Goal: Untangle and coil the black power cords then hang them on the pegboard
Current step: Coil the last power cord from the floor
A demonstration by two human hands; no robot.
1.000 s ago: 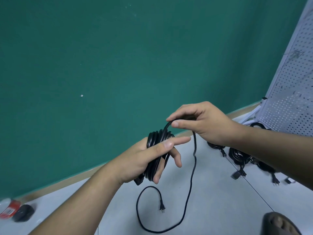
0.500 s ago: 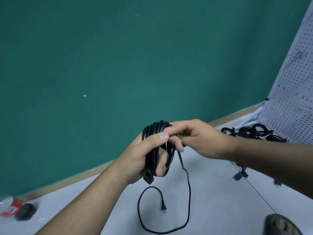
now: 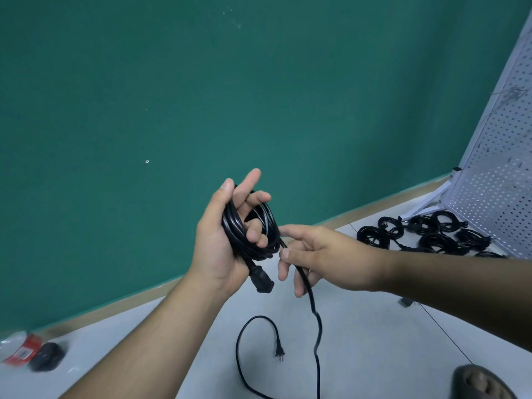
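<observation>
Power cord is mostly coiled in the left hand, whose fingers curl through the loops and hold them. The right hand pinches the loose tail just beside the coil; the rest hangs to the floor, ending at the plug. Coiling seems nearly done; next, the tail needs winding on, then hanging on the pegboard.

A black cord is mostly wound into a coil gripped in the left hand, with its socket end hanging below the palm. Its tail runs through the pinching right hand, then drops and loops to a two-pin plug. Coiled cords lie at the foot of the white, tilted pegboard.
</observation>
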